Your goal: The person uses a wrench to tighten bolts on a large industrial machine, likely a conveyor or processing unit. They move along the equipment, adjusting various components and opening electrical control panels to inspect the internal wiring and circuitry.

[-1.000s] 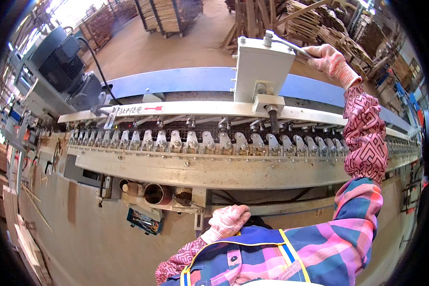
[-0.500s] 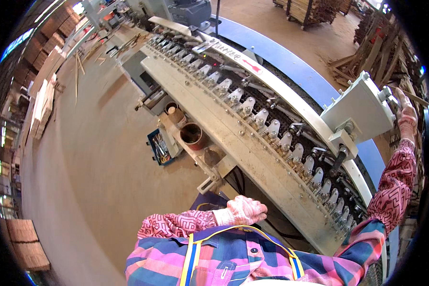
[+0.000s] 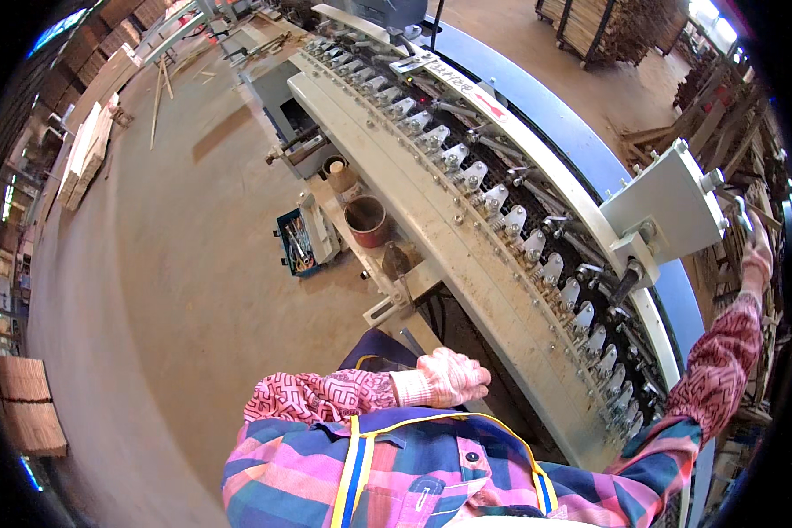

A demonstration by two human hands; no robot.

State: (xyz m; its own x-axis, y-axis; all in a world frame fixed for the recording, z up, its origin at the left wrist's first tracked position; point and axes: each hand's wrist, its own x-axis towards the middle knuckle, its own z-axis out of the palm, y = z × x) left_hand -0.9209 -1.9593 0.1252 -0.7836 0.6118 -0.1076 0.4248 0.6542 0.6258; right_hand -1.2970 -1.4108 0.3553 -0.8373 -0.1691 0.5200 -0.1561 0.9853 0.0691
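Note:
My left hand (image 3: 451, 377), in a pale, dusty work glove, is held in front of my body with its fingers curled together. It touches no part of the machine, and nothing shows in it. My right arm reaches far out to the right. The gloved right hand (image 3: 755, 255) has its fingers stretched out beside the knobbed end of a grey metal box (image 3: 661, 199). A small pale-green piece (image 3: 741, 214) shows at its fingertips; I cannot tell what it is. The box sits on a threaded post above a long machine (image 3: 466, 255) with a row of metal brackets.
A red-brown pot (image 3: 367, 222) and a bottle (image 3: 341, 179) stand on a ledge along the machine. On the floor lies an open blue toolbox (image 3: 301, 242). Scrap wood (image 3: 721, 132) is piled at the far right, and a stack of boards (image 3: 589, 26) stands behind.
The view has shifted, so the machine sits a little further right. My right hand has drawn slightly away from the box's end knob. The left hand keeps its curled pose.

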